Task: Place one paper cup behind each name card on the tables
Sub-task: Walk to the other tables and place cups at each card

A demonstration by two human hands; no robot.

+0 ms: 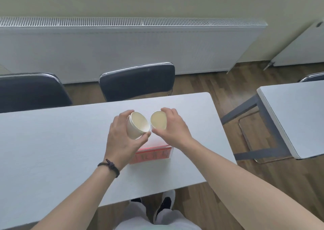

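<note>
My left hand point(122, 136) grips a white paper cup point(137, 125), tilted with its mouth turned to the right. My right hand point(172, 126) holds a second paper cup point(158, 120), its mouth facing left toward the first; the two rims are close together but apart. Both cups hang above the white table point(52, 142). A red name card point(151, 154) in a clear stand sits on the table just below my hands, partly hidden by my left hand.
Two dark chairs point(138, 80) point(29, 91) stand behind the table, with a white radiator point(122, 45) along the wall. A second white table point(298, 117) stands to the right across a gap of wooden floor. My shoes point(164, 205) show below the table's near edge.
</note>
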